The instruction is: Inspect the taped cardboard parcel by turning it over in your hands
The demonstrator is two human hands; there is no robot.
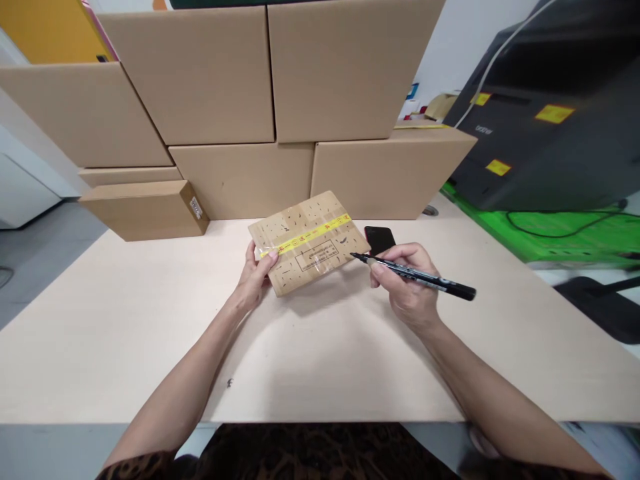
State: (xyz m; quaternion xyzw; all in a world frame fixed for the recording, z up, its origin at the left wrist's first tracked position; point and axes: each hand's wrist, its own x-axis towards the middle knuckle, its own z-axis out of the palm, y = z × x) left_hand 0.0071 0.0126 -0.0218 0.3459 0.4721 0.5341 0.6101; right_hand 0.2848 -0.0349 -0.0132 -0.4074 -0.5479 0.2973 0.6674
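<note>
A small flat cardboard box [313, 220] is held tilted above the table, with a yellow printed tape strip across it, a printed rectangle of text and many short black marks. My left hand [254, 277] grips its left end, thumb on top and fingers partly hidden behind. In my right hand [407, 283] is a black marker pen [435, 280], pinched between thumb and fingers. Its dark tip is at the box's lower right edge; whether it touches I cannot tell. Just behind the right hand, a black phone [380, 239] lies on the table.
Large cardboard boxes [330, 73] are stacked along the table's back edge. A smaller carton [150, 210] stands at the back left. To the right is a big dark machine [540, 133] with yellow labels, on a green surface [540, 240]. The pale table [125, 347] ends close to my body.
</note>
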